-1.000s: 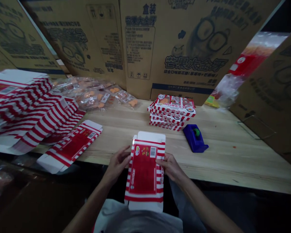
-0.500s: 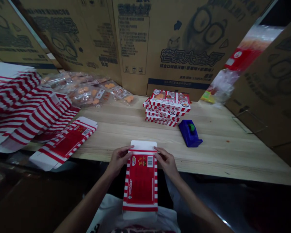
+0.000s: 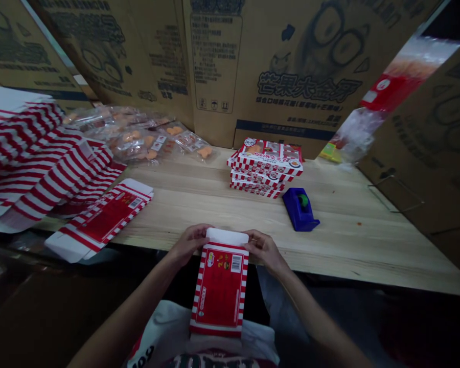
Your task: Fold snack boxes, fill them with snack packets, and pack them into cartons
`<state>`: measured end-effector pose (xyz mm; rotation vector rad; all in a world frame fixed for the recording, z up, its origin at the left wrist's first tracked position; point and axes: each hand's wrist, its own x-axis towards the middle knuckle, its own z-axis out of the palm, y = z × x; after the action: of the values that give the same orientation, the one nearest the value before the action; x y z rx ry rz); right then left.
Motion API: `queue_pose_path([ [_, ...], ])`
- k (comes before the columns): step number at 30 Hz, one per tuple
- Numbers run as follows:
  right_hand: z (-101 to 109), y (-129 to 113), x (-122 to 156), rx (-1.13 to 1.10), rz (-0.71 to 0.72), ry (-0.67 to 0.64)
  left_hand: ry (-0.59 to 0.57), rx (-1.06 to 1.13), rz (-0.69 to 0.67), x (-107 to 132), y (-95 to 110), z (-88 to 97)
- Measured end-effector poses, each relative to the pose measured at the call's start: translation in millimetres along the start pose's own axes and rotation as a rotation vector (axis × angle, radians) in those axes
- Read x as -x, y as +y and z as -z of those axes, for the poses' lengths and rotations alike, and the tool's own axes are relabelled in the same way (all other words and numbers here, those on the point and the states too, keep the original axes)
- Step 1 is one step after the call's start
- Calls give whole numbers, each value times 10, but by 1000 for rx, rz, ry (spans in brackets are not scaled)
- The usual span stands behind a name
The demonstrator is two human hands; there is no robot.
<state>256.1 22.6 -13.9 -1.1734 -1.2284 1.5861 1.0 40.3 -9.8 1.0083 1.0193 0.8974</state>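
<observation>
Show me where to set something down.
Bare wood lies between the single flat carton and stacked boxes, beyond the held carton; more lies right of the tape dispenser. Crowded: the left side, with striped cartons and clear packets.

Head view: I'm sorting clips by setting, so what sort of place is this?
Likely a packing workplace: a pile of striped cartons, clear packets and a blue tape dispenser share one wooden table.

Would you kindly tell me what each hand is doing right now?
Left hand: closed, holding the red-and-white striped carton beside its white flap.
Right hand: closed, holding the same carton's other side.
</observation>
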Motion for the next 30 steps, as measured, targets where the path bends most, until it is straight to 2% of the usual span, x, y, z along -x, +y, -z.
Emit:
queue_pose_path([
  [4, 8, 49, 33, 81, 77, 11, -6, -111, -62, 20, 21, 8],
  [7, -32, 105, 95, 112, 105, -4, -14, -185, -58, 87, 19, -9],
  [10, -85, 102, 129, 134, 101, 40, -24, -248, -41, 131, 62, -19],
  [14, -113, -21, 114, 134, 67, 57, -33, -371, -79, 127, 216, -17],
  [17, -98, -150, 88, 203, 37, 70, -102, -478, -105, 87, 340, -9],
  [20, -89, -240, 61, 227, 6, 62, -179, -490, -102, 25, 404, 3],
  [25, -106, -258, 86, 237, 60, 81, -195, -506, -139, 11, 415, 16],
  [30, -122, -101, 241, 242, 193, 104, -199, -563, -272, 162, 296, 21],
])
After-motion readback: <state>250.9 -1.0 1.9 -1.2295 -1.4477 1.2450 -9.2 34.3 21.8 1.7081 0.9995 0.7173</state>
